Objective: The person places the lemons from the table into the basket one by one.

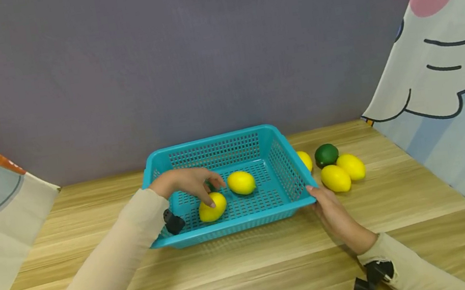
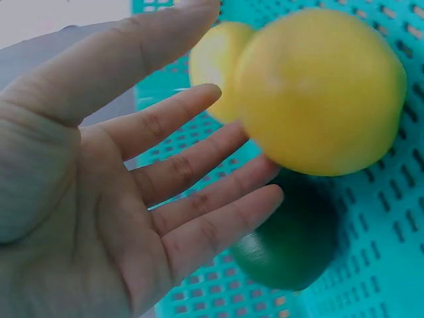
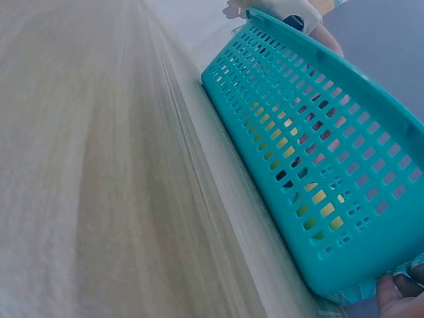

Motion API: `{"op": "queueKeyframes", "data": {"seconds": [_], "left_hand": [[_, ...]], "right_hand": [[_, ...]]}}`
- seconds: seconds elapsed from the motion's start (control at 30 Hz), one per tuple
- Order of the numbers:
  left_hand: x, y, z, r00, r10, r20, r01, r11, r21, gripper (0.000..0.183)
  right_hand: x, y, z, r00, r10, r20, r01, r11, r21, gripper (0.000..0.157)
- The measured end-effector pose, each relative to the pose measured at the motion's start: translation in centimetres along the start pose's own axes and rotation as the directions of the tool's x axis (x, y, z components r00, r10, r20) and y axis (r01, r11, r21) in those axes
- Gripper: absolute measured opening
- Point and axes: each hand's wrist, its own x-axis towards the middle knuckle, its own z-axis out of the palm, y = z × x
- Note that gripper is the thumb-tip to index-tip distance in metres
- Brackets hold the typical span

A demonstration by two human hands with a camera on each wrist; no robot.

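Observation:
A turquoise plastic basket [image 1: 235, 224] with slotted walls stands on the wooden table. My left hand [image 1: 188, 181] reaches inside it, over the nearer lemon [image 1: 212, 208]. Seen from the left wrist, the fingers are spread and relaxed, the palm holds nothing, and the fingertips are close to a lemon [image 2: 321, 93] and a dark green fruit [image 2: 291, 245]. In the head view that hand mostly hides the green fruit. Another lemon [image 1: 241, 183] lies to the right in the basket. My right hand [image 1: 336, 214] grips the basket's front right corner, thumb on the rim.
Right of the basket, two lemons [image 1: 336, 178] lie beside a dark green fruit [image 1: 326, 155]. One more lemon [image 1: 304, 159] is partly hidden by the basket's wall. A grey panel [image 1: 202, 60] rises behind the table, with cartoon-printed cloth [image 1: 449, 65] at both sides.

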Motion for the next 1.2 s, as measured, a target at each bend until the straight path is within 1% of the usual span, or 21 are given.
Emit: {"op": "queueKeyframes", "data": {"seconds": [0.13, 0.2, 0.27, 0.33, 0.47, 0.57, 0.73, 0.87, 0.97, 1.1, 1.2], "left_hand": [[-1.1, 0.2, -0.9, 0.999, 0.023, -0.039, -0.026, 0.998, -0.058, 0.059], [-1.8, 0.2, -1.3, 0.997, 0.044, -0.066, -0.048, 0.997, -0.068, 0.058], [-2.4, 0.2, -1.7, 0.992, 0.071, -0.101, -0.077, 0.996, -0.055, 0.056], [-3.3, 0.3, -2.1, 0.986, 0.092, -0.142, -0.096, 0.995, -0.027, 0.055], [-4.9, -0.1, -2.5, 0.966, 0.130, -0.225, -0.130, 0.991, 0.016, 0.052], [-6.1, -0.6, -2.6, 0.950, 0.136, -0.282, -0.140, 0.990, 0.007, 0.052], [-7.9, -2.1, -2.7, 0.919, 0.133, -0.371, -0.156, 0.987, -0.032, 0.052], [-9.5, -3.2, -2.5, 0.888, 0.140, -0.438, -0.169, 0.985, -0.028, 0.050], [-10.8, -3.9, -2.1, 0.866, 0.138, -0.481, -0.180, 0.983, -0.041, 0.048], [-11.9, -4.7, -1.3, 0.832, 0.112, -0.543, -0.182, 0.980, -0.077, 0.047], [-12.2, -5.2, -0.7, 0.802, 0.066, -0.593, -0.147, 0.985, -0.089, 0.051]], "right_hand": [[0.0, 0.1, 0.0, 1.000, 0.000, -0.007, 0.000, 1.000, 0.008, 0.050], [-0.1, 0.1, 0.0, 1.000, -0.001, -0.003, 0.001, 1.000, 0.008, 0.050], [-0.1, 0.1, -0.1, 1.000, -0.002, 0.009, 0.002, 1.000, 0.001, 0.051], [-0.1, 0.1, -0.1, 1.000, -0.003, 0.017, 0.003, 1.000, -0.002, 0.051], [-0.1, 0.1, 0.0, 1.000, 0.000, 0.010, 0.000, 1.000, -0.002, 0.051], [-0.1, 0.1, 0.0, 1.000, 0.002, 0.000, -0.002, 1.000, -0.001, 0.051], [0.0, 0.2, 0.2, 1.000, -0.003, -0.022, 0.003, 1.000, 0.008, 0.051], [0.0, 0.3, 0.2, 0.999, -0.018, -0.032, 0.019, 1.000, 0.019, 0.049], [0.0, 0.4, 0.2, 0.999, -0.031, -0.035, 0.032, 0.999, 0.023, 0.047], [0.1, 0.4, 0.3, 0.999, -0.032, -0.038, 0.033, 0.999, 0.023, 0.048], [0.1, 0.4, 0.3, 0.999, -0.029, -0.038, 0.029, 0.999, 0.020, 0.049]]}}
